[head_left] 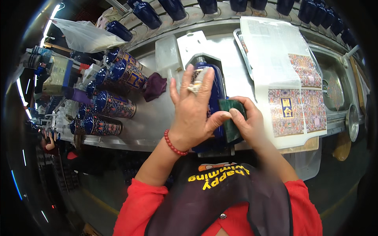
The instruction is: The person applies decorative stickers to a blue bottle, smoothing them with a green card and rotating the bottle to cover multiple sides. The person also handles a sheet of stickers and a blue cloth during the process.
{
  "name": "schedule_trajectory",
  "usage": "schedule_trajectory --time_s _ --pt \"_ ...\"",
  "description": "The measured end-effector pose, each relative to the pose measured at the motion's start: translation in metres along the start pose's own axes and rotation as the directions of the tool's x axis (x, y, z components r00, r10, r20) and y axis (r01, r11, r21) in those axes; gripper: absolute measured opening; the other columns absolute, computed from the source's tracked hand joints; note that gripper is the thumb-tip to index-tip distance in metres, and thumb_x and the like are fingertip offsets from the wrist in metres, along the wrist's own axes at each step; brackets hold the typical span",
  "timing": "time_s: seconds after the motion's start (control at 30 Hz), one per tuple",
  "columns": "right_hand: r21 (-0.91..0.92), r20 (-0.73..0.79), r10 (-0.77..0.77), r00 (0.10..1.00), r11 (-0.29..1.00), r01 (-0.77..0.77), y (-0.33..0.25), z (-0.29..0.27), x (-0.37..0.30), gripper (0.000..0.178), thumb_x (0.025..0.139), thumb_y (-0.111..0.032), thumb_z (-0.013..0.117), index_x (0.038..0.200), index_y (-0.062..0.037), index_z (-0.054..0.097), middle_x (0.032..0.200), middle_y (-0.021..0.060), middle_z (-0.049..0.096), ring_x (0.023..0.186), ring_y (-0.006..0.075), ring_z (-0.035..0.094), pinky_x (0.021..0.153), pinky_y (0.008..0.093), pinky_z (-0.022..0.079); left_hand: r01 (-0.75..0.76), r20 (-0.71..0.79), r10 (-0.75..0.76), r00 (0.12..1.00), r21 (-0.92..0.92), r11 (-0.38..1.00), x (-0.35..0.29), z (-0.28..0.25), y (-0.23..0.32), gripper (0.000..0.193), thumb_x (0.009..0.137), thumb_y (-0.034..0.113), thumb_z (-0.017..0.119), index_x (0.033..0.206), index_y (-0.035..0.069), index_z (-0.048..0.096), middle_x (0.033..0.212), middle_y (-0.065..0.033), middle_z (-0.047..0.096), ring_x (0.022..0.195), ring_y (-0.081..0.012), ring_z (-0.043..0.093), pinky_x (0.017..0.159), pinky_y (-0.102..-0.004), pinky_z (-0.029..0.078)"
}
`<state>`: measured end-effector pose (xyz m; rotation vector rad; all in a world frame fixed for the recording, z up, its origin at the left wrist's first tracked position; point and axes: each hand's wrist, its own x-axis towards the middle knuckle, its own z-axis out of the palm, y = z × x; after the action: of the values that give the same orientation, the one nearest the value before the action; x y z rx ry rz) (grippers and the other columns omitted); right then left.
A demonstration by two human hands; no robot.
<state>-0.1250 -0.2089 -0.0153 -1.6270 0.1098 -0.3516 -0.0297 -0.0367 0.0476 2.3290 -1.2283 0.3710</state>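
Nearest the camera, two forearms in red sleeves rise from the lower edge over a dark apron (220, 196). The left hand (193, 112), a red bead bracelet (173, 143) at its wrist, lies palm-down with fingers spread flat over a dark blue bottle (214, 92), pressing it rather than wrapping it; the thumb reaches right to meet the other hand. The right hand (246, 122) is curled around a dark green cloth or pad (232, 118), pinched between thumb and fingers and held against the bottle's right side. The bottle lies lengthwise on the metal worktable (157, 114), neck pointing away from the person, and seems to rest in a jig, though the hands hide most of it.

Just right of the hands, a sheet of patterned labels (297, 106) lies on a tray. To the left, finished blue bottles with ornate labels (114, 104) lie on their sides in a cluster, with a purple rag (154, 87) beside them. Farther back, a clear plastic bag (84, 35) sits at the left, and a row of plain dark blue bottles (173, 8) runs along the far edge.
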Motion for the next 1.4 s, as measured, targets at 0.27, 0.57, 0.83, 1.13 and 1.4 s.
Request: schedule_trajectory --time_s 0.27,0.57,0.83,1.13,1.4 --pt "0.125 0.069 0.106 0.992 0.985 -0.114 0.003 -0.005 0.001 0.032 0.102 -0.014 0.064 0.128 0.0021 0.058 0.112 0.0068 0.067 0.102 0.0104 0.062 0.092 0.0249 0.05 0.136 0.062 -0.134 0.989 -0.018 0.991 -0.078 0.0 0.014 0.107 0.083 0.046 0.079 0.159 -0.004 0.025 0.154 -0.0263 0.041 0.148 -0.0505 0.027 0.118 -0.0669 0.006" --pt "0.179 -0.035 0.052 0.998 0.983 -0.045 0.004 0.002 -0.001 0.026 0.099 -0.015 0.066 0.12 0.0008 0.064 0.098 0.004 0.071 0.088 0.0073 0.062 0.078 0.0241 0.052 0.107 -0.043 -0.103 0.994 0.094 0.99 -0.09 0.032 0.038 0.098 0.082 0.036 0.08 0.16 0.003 0.031 0.159 -0.0257 0.036 0.148 -0.0482 0.027 0.116 -0.0693 0.003" --pt "0.21 0.046 0.097 0.994 0.972 -0.105 0.005 -0.005 0.001 0.029 0.101 -0.012 0.064 0.127 0.0016 0.059 0.112 0.0063 0.067 0.101 0.0091 0.062 0.092 0.0246 0.051 0.091 -0.074 -0.083 0.994 0.122 0.988 -0.073 0.026 0.039 0.096 0.079 0.035 0.081 0.159 0.008 0.035 0.157 -0.018 0.044 0.149 -0.0444 0.029 0.116 -0.0695 0.001" --pt "0.487 -0.005 0.141 0.99 0.865 -0.121 0.004 -0.027 0.009 0.023 0.1 -0.011 0.066 0.119 0.001 0.062 0.107 0.0053 0.068 0.095 0.0077 0.062 0.086 0.0234 0.053 0.061 -0.048 -0.057 0.997 0.09 0.994 -0.072 0.022 0.014 0.104 0.077 0.034 0.086 0.157 -0.003 0.031 0.149 -0.0233 0.052 0.14 -0.0422 0.048 0.12 -0.066 0.003" --pt "0.418 -0.02 0.107 0.994 0.904 -0.089 0.006 -0.028 0.012 0.025 0.099 -0.01 0.067 0.121 0.0004 0.061 0.107 0.0049 0.069 0.096 0.0076 0.063 0.086 0.0236 0.053 0.143 -0.016 -0.142 0.99 0.116 0.983 -0.083 0.033 0.008 0.111 0.08 0.049 0.082 0.157 -0.008 0.025 0.151 -0.0327 0.043 0.143 -0.0507 0.038 0.118 -0.0702 0.007"
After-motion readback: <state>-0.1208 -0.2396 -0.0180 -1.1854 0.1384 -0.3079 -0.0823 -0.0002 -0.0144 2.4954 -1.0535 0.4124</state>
